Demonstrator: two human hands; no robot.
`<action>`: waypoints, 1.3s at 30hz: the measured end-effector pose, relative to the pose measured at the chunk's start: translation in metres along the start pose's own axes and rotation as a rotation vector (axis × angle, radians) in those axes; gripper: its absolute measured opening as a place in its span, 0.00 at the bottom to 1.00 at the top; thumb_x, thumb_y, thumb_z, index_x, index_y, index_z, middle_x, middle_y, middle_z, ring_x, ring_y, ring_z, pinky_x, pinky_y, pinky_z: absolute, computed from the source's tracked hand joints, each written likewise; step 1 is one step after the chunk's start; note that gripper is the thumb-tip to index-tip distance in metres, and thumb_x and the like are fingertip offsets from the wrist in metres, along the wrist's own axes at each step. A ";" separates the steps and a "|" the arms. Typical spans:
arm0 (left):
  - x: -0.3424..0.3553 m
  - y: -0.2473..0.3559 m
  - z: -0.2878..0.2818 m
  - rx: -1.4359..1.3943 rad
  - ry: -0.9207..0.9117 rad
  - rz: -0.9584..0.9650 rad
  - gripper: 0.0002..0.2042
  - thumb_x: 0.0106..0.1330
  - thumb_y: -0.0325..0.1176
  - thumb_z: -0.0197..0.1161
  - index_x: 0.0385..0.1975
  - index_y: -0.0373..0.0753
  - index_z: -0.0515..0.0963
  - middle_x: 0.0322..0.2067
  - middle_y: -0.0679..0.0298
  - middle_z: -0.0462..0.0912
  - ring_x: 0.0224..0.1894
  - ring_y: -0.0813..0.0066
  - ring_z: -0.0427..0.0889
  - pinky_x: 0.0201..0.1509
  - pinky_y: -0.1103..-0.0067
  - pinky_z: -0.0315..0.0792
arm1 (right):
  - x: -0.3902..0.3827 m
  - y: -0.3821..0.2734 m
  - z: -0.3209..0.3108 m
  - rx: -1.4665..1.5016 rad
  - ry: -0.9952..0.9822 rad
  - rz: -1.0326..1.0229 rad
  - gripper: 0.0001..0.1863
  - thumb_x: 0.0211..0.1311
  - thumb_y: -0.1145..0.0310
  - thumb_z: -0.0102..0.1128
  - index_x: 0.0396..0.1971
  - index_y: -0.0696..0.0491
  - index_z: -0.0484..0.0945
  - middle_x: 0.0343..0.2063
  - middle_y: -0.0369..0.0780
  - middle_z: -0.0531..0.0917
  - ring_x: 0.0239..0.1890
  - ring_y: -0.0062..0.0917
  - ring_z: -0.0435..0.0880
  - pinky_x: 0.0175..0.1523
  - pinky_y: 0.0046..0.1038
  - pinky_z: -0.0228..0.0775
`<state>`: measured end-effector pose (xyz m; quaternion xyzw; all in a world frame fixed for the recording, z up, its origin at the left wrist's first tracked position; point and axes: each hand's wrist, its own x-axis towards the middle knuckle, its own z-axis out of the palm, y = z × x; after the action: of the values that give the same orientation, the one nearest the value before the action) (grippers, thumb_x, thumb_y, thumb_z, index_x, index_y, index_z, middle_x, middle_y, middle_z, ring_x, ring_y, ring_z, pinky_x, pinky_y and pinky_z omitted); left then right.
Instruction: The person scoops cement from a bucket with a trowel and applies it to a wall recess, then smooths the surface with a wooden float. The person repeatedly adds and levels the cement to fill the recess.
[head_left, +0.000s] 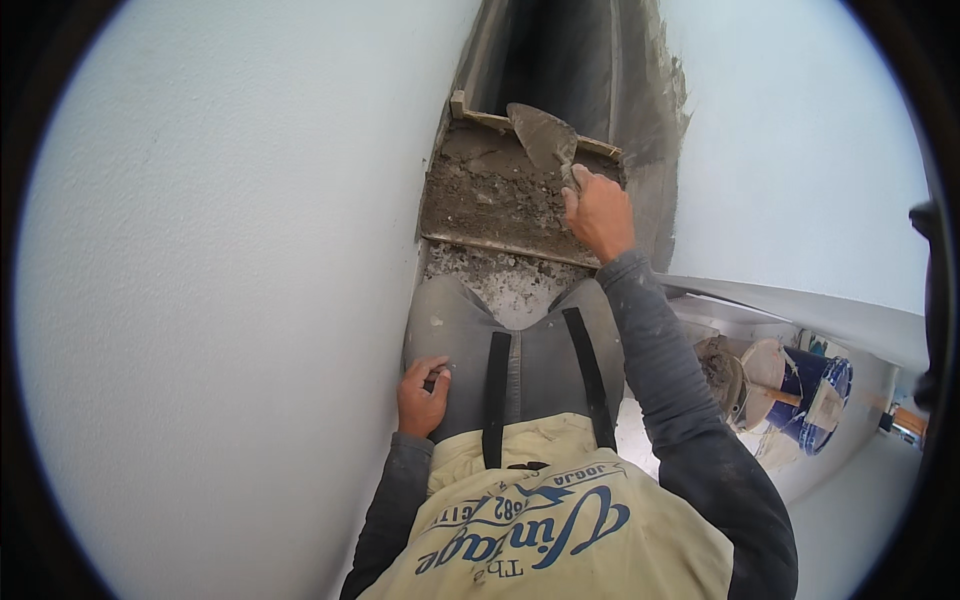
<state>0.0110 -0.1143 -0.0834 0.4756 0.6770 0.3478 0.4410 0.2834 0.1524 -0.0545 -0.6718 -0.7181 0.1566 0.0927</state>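
Right hand (602,215) has its fingers wrapped around the handle of a pointing trowel (543,137), so that's a proper grip. The blade is all smeared with grey stuff and sits over the far right part of a wet mortar bed (490,190), overlapping the thin wooden strip (598,147) on the far edge. Can't tell if it's actually touching either one. Another wooden edging (505,248) runs along the near side of the mortar.

Left hand (422,398) is on the thigh of the grey jeans (450,345), fingers loosely curled; can't tell if there's anything in them.

As for writing, the pale yellow T-shirt (590,545) has a dark blue print: big looping script, plus smaller capitals and numerals, mostly upside down from up here. Off to the right there's a dark blue bucket (793,385) with a pale label, too small to make out. White walls (230,250) on both sides.
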 end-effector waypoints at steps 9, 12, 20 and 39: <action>-0.010 -0.010 0.001 0.083 0.045 0.118 0.10 0.62 0.22 0.62 0.42 0.33 0.82 0.43 0.54 0.83 0.42 0.65 0.84 0.47 0.76 0.77 | -0.041 0.025 0.098 0.071 0.278 -0.122 0.18 0.69 0.69 0.46 0.57 0.52 0.71 0.43 0.47 0.78 0.45 0.45 0.81 0.49 0.44 0.76; -0.010 -0.011 0.001 0.075 0.042 0.150 0.09 0.62 0.21 0.62 0.41 0.33 0.82 0.43 0.54 0.83 0.44 0.63 0.84 0.48 0.75 0.77 | -0.041 0.028 0.096 -0.079 -0.094 0.005 0.18 0.68 0.70 0.47 0.57 0.53 0.71 0.43 0.48 0.78 0.46 0.45 0.81 0.48 0.44 0.76; -0.007 -0.017 0.004 0.075 0.087 0.172 0.08 0.62 0.20 0.61 0.39 0.33 0.82 0.42 0.54 0.84 0.43 0.62 0.84 0.48 0.75 0.78 | -0.041 0.016 0.073 -0.077 -0.115 -0.070 0.15 0.68 0.69 0.48 0.53 0.54 0.73 0.42 0.50 0.79 0.45 0.46 0.82 0.48 0.45 0.77; -0.003 -0.023 0.007 0.060 0.104 0.183 0.07 0.62 0.20 0.61 0.38 0.33 0.82 0.42 0.55 0.84 0.41 0.65 0.84 0.45 0.76 0.78 | -0.037 0.040 0.063 0.039 0.022 0.300 0.19 0.68 0.66 0.53 0.55 0.56 0.71 0.42 0.56 0.80 0.45 0.52 0.82 0.51 0.49 0.75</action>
<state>0.0101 -0.1241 -0.1057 0.5299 0.6628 0.3902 0.3573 0.3019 0.1109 -0.1247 -0.7713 -0.6053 0.1755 0.0891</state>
